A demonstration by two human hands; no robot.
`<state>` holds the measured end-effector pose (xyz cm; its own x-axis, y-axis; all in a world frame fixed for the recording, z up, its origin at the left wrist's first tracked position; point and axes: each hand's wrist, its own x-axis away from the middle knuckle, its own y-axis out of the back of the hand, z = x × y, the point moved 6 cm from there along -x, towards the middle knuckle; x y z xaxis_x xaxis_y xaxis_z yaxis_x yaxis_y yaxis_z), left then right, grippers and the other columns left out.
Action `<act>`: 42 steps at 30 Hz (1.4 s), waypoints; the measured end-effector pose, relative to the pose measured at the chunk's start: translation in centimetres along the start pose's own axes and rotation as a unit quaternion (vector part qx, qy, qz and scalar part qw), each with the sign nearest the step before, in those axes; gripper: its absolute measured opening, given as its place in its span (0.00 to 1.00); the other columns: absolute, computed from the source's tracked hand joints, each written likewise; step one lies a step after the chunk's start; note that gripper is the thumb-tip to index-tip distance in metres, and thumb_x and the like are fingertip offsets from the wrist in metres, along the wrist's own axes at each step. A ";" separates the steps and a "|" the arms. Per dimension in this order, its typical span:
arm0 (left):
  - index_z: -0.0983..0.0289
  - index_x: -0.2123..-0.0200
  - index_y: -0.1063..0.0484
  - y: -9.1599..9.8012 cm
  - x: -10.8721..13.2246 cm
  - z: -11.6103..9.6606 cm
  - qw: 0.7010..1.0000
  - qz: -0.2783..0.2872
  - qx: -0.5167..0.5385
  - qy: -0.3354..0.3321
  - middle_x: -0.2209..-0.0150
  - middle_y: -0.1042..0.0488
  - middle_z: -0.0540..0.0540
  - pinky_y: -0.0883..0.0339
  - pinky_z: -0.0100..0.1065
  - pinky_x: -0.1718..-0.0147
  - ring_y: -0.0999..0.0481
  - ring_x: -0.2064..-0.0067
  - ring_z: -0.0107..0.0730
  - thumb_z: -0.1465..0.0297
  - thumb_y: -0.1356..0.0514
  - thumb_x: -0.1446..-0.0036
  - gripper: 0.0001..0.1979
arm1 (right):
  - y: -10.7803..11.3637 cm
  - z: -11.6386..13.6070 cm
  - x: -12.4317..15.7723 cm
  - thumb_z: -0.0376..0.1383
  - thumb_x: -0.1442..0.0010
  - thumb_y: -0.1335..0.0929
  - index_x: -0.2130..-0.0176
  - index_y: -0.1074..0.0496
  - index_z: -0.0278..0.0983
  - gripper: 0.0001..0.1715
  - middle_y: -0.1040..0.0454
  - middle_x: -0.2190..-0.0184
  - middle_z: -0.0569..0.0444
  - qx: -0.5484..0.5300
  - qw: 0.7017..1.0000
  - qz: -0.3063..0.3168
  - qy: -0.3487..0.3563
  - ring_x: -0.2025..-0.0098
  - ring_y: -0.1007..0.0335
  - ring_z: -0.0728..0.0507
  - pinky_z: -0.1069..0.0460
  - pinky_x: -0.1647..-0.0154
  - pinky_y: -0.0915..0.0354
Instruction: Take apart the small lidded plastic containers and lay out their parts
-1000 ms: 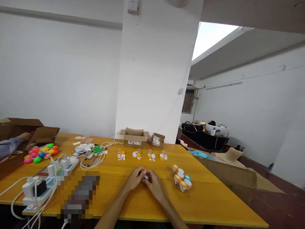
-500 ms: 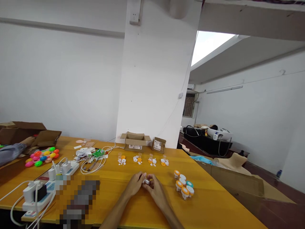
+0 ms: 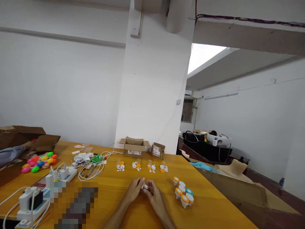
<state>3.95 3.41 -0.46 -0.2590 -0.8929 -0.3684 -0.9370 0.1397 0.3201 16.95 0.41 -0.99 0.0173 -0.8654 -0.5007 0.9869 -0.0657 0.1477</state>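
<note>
My left hand [image 3: 133,191] and my right hand [image 3: 153,194] meet over the yellow table [image 3: 214,206], fingers pinched together on a small clear and white part [image 3: 145,187]. Its exact form is too small to tell. To the right of my hands stands a cluster of small jars [image 3: 183,192] with orange, white and teal lids. Beyond my hands lie several little groups of white and orange parts [image 3: 141,165] in a row.
Two small cardboard boxes [image 3: 134,147] sit at the far edge by the white pillar. Cables and power strips [image 3: 59,173] lie at the left, with bright coloured toys [image 3: 38,160] and an open carton [image 3: 28,136] further left. Large cardboard sheets [image 3: 238,184] lean beside the table's right edge.
The camera has tilted upward, so the table and hands sit lower in view. My hands stay together on the small part, fingers shifting slightly.
</note>
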 end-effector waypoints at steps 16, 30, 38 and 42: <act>0.61 0.71 0.31 0.5 0.5 -0.3 1.000 -0.004 0.011 0.000 0.74 0.32 0.49 0.39 0.33 0.66 0.35 0.68 0.33 0.38 0.50 0.43 0.31 | -0.4 1.0 0.5 0.57 0.46 0.30 0.62 0.27 0.40 0.25 0.21 0.65 0.49 -0.013 1.000 0.007 0.014 0.62 0.25 0.38 0.46 0.60 0.29; 0.63 0.69 0.29 0.4 0.6 -0.2 0.999 0.009 0.047 0.012 0.74 0.30 0.49 0.37 0.32 0.67 0.32 0.69 0.32 0.40 0.45 0.44 0.29 | -0.1 0.9 0.5 0.56 0.45 0.30 0.61 0.27 0.40 0.24 0.21 0.63 0.49 -0.001 1.000 0.009 0.002 0.61 0.24 0.39 0.46 0.58 0.28; 0.62 0.72 0.29 0.6 1.0 -2.0 0.998 0.009 0.056 0.003 0.75 0.31 0.49 0.37 0.32 0.69 0.33 0.71 0.31 0.42 0.45 0.45 0.28 | -0.3 1.3 0.5 0.58 0.42 0.33 0.64 0.27 0.41 0.24 0.20 0.65 0.50 0.021 0.999 0.029 0.001 0.62 0.25 0.39 0.46 0.59 0.29; 0.62 0.72 0.30 0.9 1.1 -2.8 0.999 0.002 0.042 -0.004 0.76 0.32 0.48 0.38 0.33 0.68 0.34 0.71 0.31 0.42 0.45 0.44 0.28 | -0.1 1.3 0.5 0.57 0.48 0.28 0.59 0.28 0.41 0.27 0.21 0.63 0.50 0.004 1.000 0.016 -0.024 0.61 0.24 0.38 0.45 0.58 0.28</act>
<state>3.49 1.35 1.83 -0.2642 -0.8888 -0.3744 -0.9522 0.1788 0.2475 16.66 -0.63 -0.18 0.0414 -0.8901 -0.4540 0.9845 -0.0411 0.1704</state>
